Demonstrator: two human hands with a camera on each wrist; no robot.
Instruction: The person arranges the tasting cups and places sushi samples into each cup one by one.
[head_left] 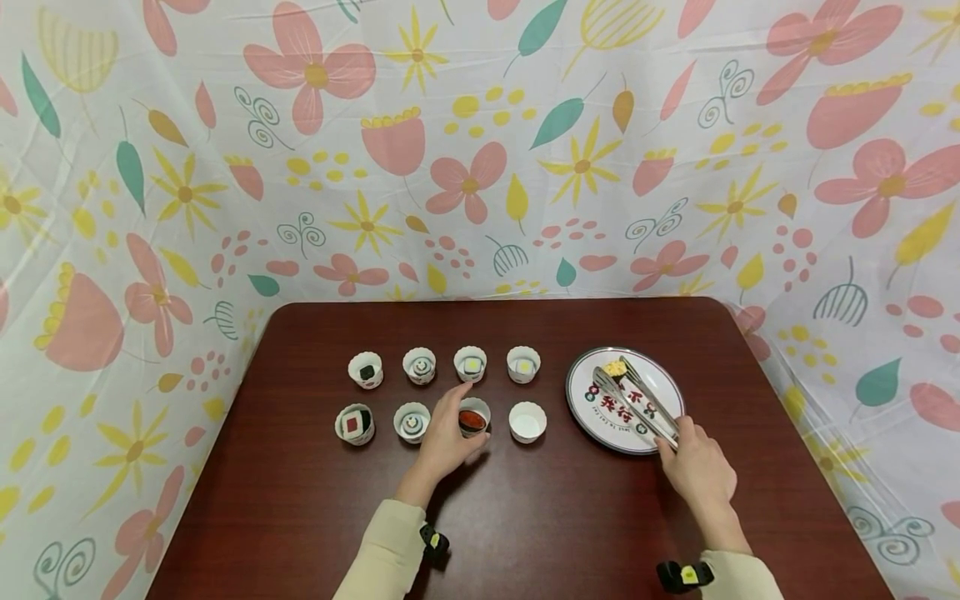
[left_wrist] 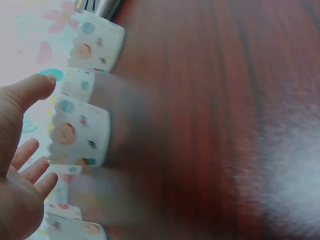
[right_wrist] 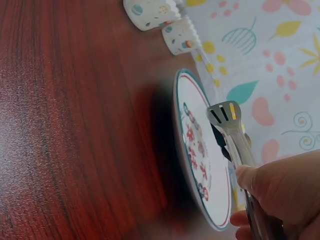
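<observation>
My left hand (head_left: 448, 437) is at a white paper cup (left_wrist: 81, 132) in the front row, thumb and fingers spread to either side of it. An orange-red topped sushi piece (head_left: 472, 420) sits inside that cup. In the left wrist view the thumb stands apart from the cup wall, with the fingertips near its scalloped rim. My right hand (head_left: 699, 467) grips metal tongs (head_left: 651, 417) by the handle end. Their slotted tips (right_wrist: 225, 113) are over the round white plate (head_left: 585, 403), beside a yellow-topped sushi piece (head_left: 615, 368) near its back edge.
Several similar cups stand in two rows left of the plate. A bare-bottomed cup (head_left: 527, 423) is between my left hand and the plate; another holds a square black-and-white piece (head_left: 355, 425). The dark wooden table (head_left: 555, 517) meets a flowered cloth (head_left: 465, 167) behind and at the sides.
</observation>
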